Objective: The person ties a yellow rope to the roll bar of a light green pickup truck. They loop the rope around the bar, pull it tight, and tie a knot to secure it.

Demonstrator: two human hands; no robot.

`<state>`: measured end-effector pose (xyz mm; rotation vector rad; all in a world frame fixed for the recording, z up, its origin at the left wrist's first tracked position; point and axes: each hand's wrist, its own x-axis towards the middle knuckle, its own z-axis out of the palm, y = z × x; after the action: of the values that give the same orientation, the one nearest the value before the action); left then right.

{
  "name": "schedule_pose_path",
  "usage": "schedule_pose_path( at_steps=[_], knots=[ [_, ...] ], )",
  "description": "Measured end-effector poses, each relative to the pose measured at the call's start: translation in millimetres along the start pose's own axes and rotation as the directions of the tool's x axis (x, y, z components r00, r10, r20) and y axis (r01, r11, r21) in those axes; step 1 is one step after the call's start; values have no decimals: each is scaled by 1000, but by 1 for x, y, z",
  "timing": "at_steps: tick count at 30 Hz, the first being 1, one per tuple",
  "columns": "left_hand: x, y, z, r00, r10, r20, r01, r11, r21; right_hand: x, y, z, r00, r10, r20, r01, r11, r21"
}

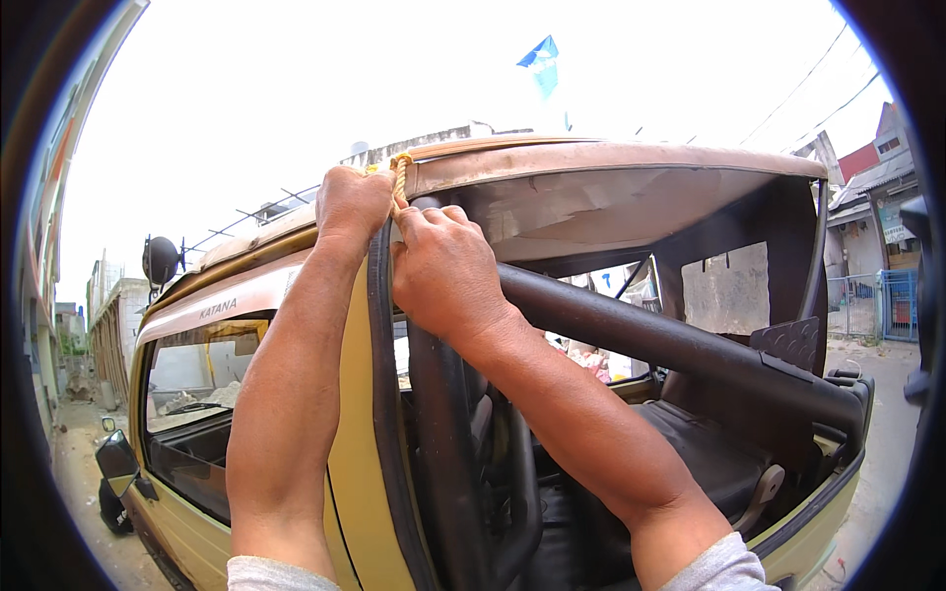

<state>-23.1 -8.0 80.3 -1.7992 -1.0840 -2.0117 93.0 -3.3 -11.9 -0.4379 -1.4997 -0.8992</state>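
Note:
At the roof edge of a yellow off-road vehicle, both my arms reach up to a yellow rope. My left hand is closed on the rope at the roof corner, its fingertips partly hidden behind the fist. Just right of it and a little lower, my right hand pinches the rope where it hangs down over the edge. The rope comes from on top of the pale canvas roof, beside the black-edged door pillar.
A thick black roll bar slopes across the open rear side, above a black seat. The side mirror juts out at lower left. A round lamp stands at the front roof. Behind are a blue gate and a blue flag.

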Motion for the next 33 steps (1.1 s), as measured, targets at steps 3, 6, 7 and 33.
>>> schedule_pose_path(
  at_steps=[3,6,7,33],
  knots=[
    [12,4,19,996,44,-72,-20,952,307,-14,10,-3,999,-9,44,18,975,-220],
    [12,3,34,987,105,-121,-30,863,504,-23,20,-1,997,-67,42,77,945,-318],
    [12,4,38,979,162,-125,-78,858,508,-24,23,0,995,-56,83,81,937,-341],
    [-161,-23,37,916,401,23,-378,841,388,-374,-149,-378,529,815,238,-735,580,-351]
  ],
)
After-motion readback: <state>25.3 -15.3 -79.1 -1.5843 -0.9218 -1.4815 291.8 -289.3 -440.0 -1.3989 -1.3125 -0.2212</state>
